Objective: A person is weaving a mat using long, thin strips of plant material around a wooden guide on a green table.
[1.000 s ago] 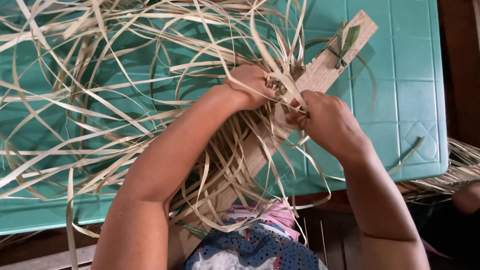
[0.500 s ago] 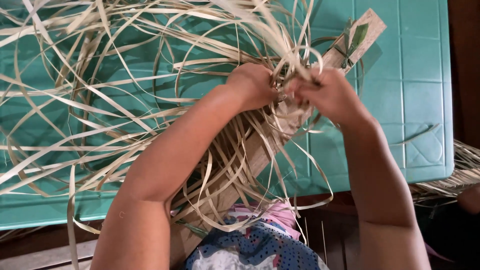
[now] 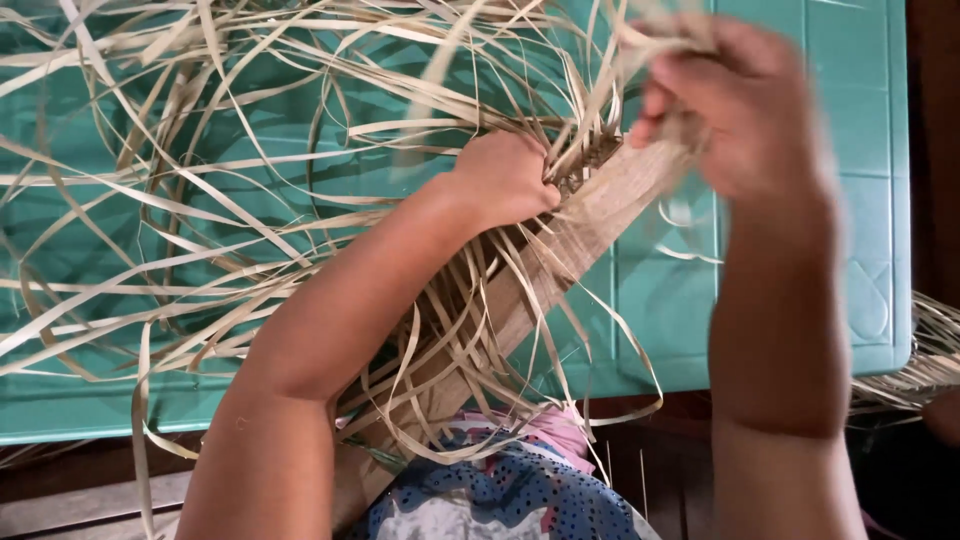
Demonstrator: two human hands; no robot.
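Strips (image 3: 560, 160) are pinned to the board (image 3: 560, 260) by the clenched left hand (image 3: 505, 180); others are pulled taut in the gripping right hand (image 3: 740, 110).

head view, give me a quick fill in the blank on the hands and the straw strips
1. The left hand presses the woven strips against a long ____ board.
2. The right hand is raised and looks ____ in the picture, with strips in its fingers.
3. The loose strips spread over a ____-coloured table.

Missing words: wooden; blurred; teal
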